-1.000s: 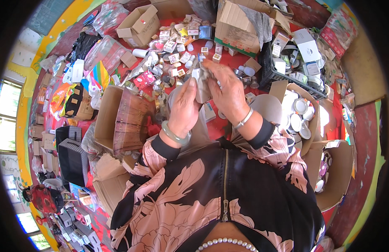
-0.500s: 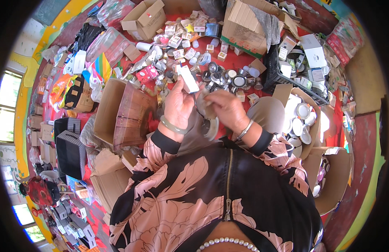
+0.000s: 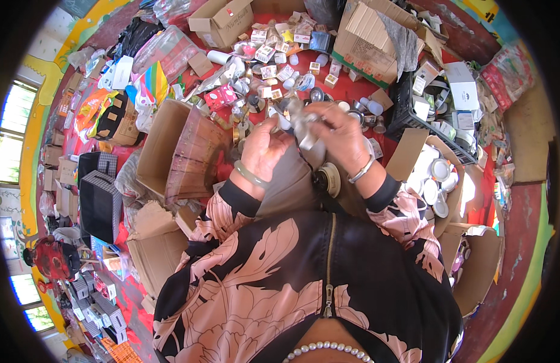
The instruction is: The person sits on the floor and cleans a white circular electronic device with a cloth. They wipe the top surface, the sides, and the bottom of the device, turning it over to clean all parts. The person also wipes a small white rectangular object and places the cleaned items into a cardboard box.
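My left hand (image 3: 263,150) is half curled, palm turned up, with a green bangle at the wrist. Its fingertips close at a small white piece (image 3: 284,121), mostly hidden and blurred. To its right, my right hand (image 3: 340,134), wearing a silver bangle, grips a crumpled pale grey sheet (image 3: 305,128) that is smeared by motion; cloth or plastic, I cannot tell. A round cream-and-dark fitting (image 3: 329,179) rests at my lap below the right hand. Just beyond my hands, several small metal and white round parts (image 3: 317,94) lie on the red floor covering.
An open carton (image 3: 165,148) stands left of my hands. At the right are a black crate (image 3: 407,118) full of parts and a carton holding white round lids (image 3: 438,167). Small printed boxes (image 3: 265,54) lie scattered ahead, before larger cartons (image 3: 367,51).
The white box with a dark cord in my left hand no longer shows plainly. My right hand has moved up, carrying the pale sheet higher. The view has shifted slightly.
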`<action>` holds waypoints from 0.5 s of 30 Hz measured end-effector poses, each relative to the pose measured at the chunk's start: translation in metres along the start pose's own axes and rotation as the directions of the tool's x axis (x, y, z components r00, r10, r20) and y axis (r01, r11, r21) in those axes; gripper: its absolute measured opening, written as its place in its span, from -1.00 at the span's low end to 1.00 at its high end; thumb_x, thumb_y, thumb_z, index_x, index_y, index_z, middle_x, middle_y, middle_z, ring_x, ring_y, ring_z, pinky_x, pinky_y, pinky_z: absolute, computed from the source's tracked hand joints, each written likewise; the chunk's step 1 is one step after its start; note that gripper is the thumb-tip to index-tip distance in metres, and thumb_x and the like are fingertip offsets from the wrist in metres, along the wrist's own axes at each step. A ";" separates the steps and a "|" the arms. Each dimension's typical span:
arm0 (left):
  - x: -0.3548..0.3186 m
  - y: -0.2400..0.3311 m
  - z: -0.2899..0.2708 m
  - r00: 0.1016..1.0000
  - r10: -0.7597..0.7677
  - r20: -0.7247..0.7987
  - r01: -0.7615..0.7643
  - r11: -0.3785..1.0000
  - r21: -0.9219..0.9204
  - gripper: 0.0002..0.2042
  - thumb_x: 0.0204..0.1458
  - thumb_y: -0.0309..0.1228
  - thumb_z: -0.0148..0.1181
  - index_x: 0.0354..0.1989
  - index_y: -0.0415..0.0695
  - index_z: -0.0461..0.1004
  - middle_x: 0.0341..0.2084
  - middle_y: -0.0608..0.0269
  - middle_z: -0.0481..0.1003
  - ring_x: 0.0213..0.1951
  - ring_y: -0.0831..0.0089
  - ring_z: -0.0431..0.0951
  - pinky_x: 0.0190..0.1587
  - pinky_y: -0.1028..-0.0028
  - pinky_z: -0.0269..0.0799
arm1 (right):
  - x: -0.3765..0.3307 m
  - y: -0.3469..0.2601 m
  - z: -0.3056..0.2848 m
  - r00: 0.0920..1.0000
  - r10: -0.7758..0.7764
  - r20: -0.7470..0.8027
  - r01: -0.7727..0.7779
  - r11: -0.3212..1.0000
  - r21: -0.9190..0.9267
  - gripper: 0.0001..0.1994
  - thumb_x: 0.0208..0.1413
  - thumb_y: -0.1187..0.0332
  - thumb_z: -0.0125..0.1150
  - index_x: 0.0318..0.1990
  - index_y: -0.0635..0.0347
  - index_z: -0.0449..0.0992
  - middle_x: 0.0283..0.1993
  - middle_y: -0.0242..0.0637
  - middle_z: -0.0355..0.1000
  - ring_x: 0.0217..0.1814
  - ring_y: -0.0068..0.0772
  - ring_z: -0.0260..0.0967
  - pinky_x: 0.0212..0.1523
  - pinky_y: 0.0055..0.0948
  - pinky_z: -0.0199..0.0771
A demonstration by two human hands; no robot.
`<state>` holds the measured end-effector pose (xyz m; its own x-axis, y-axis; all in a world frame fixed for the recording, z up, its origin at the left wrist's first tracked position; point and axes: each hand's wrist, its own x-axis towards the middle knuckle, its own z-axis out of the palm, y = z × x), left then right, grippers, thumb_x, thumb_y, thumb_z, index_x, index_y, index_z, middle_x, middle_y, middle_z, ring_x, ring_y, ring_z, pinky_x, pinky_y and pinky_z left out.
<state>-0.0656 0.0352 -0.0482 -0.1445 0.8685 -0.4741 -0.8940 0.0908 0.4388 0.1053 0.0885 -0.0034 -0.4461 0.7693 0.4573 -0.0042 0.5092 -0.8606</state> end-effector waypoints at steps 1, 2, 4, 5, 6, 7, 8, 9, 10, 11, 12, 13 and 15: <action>0.001 0.001 0.001 1.000 -0.004 0.007 0.004 1.000 0.024 -0.79 0.16 -0.44 -0.09 -0.09 -0.26 0.33 -0.21 0.10 0.43 -0.18 0.31 0.48 -0.16 0.34 0.49 | 0.002 -0.010 0.005 0.992 -0.074 0.100 0.080 0.995 -0.064 -0.73 -0.18 0.58 0.20 -0.23 0.19 0.53 -0.22 -0.21 0.46 -0.12 -0.24 0.43 -0.10 -0.42 0.43; 0.001 0.000 0.000 0.995 -0.033 0.090 0.032 0.999 0.015 -0.79 0.16 -0.43 -0.10 -0.11 -0.26 0.34 -0.23 0.10 0.44 -0.20 0.31 0.49 -0.16 0.35 0.49 | 0.000 -0.004 0.012 0.972 -0.177 0.152 0.199 0.969 -0.145 -0.75 -0.20 0.58 0.22 -0.26 0.18 0.52 -0.23 -0.20 0.43 -0.14 -0.18 0.41 -0.11 -0.39 0.43; -0.001 -0.003 -0.001 0.963 -0.089 0.255 0.090 0.996 0.005 -0.79 0.16 -0.43 -0.12 -0.14 -0.27 0.36 -0.25 0.11 0.46 -0.24 0.33 0.51 -0.17 0.37 0.50 | -0.004 0.002 0.012 0.964 -0.161 0.210 0.198 0.966 -0.167 -0.75 -0.22 0.56 0.25 -0.28 0.14 0.52 -0.22 -0.21 0.41 -0.15 -0.15 0.39 -0.11 -0.35 0.42; -0.006 -0.007 0.003 0.966 -0.118 0.231 0.121 0.993 0.000 -0.79 0.16 -0.43 -0.14 -0.15 -0.26 0.38 -0.29 0.13 0.47 -0.27 0.35 0.52 -0.17 0.39 0.49 | -0.004 0.002 0.011 0.956 -0.191 0.223 0.228 0.961 -0.157 -0.74 -0.21 0.56 0.26 -0.28 0.14 0.51 -0.23 -0.21 0.41 -0.16 -0.14 0.39 -0.12 -0.33 0.42; -0.006 -0.010 0.003 0.946 -0.143 0.289 0.155 0.988 -0.017 -0.79 0.16 -0.44 -0.15 -0.15 -0.25 0.38 -0.29 0.13 0.47 -0.26 0.36 0.52 -0.17 0.39 0.49 | -0.004 0.002 0.008 0.947 -0.220 0.236 0.258 0.955 -0.145 -0.74 -0.21 0.55 0.26 -0.27 0.14 0.50 -0.24 -0.21 0.40 -0.17 -0.14 0.38 -0.13 -0.32 0.42; -0.006 -0.013 0.002 0.923 -0.166 0.347 0.189 0.982 -0.032 -0.79 0.16 -0.44 -0.15 -0.15 -0.24 0.38 -0.28 0.13 0.47 -0.25 0.36 0.52 -0.18 0.39 0.49 | -0.004 0.002 0.006 0.936 -0.249 0.248 0.287 0.949 -0.133 -0.73 -0.21 0.55 0.27 -0.26 0.14 0.49 -0.24 -0.21 0.40 -0.18 -0.13 0.38 -0.14 -0.31 0.42; -0.005 -0.014 0.002 0.895 -0.188 0.404 0.223 0.974 -0.041 -0.79 0.16 -0.45 -0.15 -0.15 -0.24 0.38 -0.27 0.13 0.47 -0.25 0.37 0.52 -0.18 0.39 0.49 | -0.005 0.002 0.005 0.929 -0.296 0.223 0.334 0.929 -0.157 -0.72 -0.20 0.55 0.27 -0.24 0.14 0.48 -0.24 -0.21 0.40 -0.18 -0.13 0.38 -0.14 -0.30 0.42; -0.004 -0.016 0.001 0.869 -0.205 0.450 0.265 0.961 -0.075 -0.80 0.16 -0.43 -0.13 -0.15 -0.23 0.38 -0.27 0.14 0.47 -0.24 0.37 0.52 -0.17 0.39 0.49 | -0.008 0.002 0.004 0.918 -0.344 0.199 0.379 0.907 -0.181 -0.71 -0.20 0.55 0.27 -0.23 0.15 0.47 -0.24 -0.21 0.40 -0.18 -0.13 0.38 -0.15 -0.30 0.42; -0.003 -0.019 0.001 0.873 -0.193 0.447 0.235 0.971 -0.039 -0.80 0.16 -0.42 -0.12 -0.15 -0.23 0.38 -0.26 0.13 0.47 -0.23 0.36 0.52 -0.16 0.39 0.49 | -0.010 0.001 0.003 0.903 -0.391 0.177 0.423 0.883 -0.205 -0.70 -0.20 0.55 0.27 -0.21 0.15 0.46 -0.24 -0.21 0.40 -0.18 -0.13 0.38 -0.16 -0.29 0.42; -0.006 -0.023 0.004 0.877 -0.182 0.444 0.205 0.979 -0.004 -0.80 0.15 -0.41 -0.10 -0.16 -0.24 0.38 -0.25 0.12 0.47 -0.22 0.35 0.52 -0.15 0.38 0.49 | -0.012 0.000 0.002 0.908 -0.384 0.170 0.418 0.868 -0.267 -0.72 -0.15 0.56 0.21 -0.20 0.17 0.43 -0.26 -0.20 0.40 -0.22 -0.09 0.38 -0.19 -0.29 0.42; -0.008 -0.026 0.006 0.881 -0.170 0.441 0.175 0.984 0.030 -0.79 0.15 -0.39 -0.09 -0.16 -0.24 0.38 -0.24 0.12 0.47 -0.21 0.35 0.52 -0.14 0.38 0.49 | -0.014 0.000 0.002 0.942 -0.310 0.126 0.334 0.895 -0.294 -0.75 -0.12 0.54 0.20 -0.21 0.18 0.43 -0.28 -0.21 0.40 -0.25 -0.12 0.38 -0.20 -0.31 0.42; 0.007 -0.028 -0.013 0.802 -0.214 0.558 0.297 0.953 -0.061 -0.79 0.13 -0.38 0.00 -0.15 -0.24 0.38 -0.20 0.11 0.46 -0.16 0.32 0.51 -0.11 0.32 0.49 | -0.015 0.001 0.001 0.969 -0.235 0.081 0.249 0.915 -0.317 -0.78 -0.09 0.53 0.19 -0.22 0.19 0.43 -0.30 -0.23 0.41 -0.27 -0.16 0.39 -0.21 -0.32 0.43; -0.012 -0.029 0.014 0.936 -0.170 0.309 0.174 0.985 0.012 -0.79 0.10 -0.39 0.05 -0.15 -0.23 0.38 -0.19 0.12 0.46 -0.16 0.32 0.51 -0.14 0.29 0.49 | -0.013 0.000 -0.002 0.976 0.147 -0.163 -0.165 0.981 -0.102 -0.90 0.04 0.47 0.13 -0.27 0.22 0.43 -0.39 -0.34 0.43 -0.38 -0.40 0.39 -0.32 -0.43 0.42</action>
<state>-0.0323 0.0288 -0.0445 0.1473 0.9479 -0.2823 -0.9001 0.2468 0.3589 0.1127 0.0791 -0.0090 -0.2902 0.8882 0.3563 0.1609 0.4123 -0.8967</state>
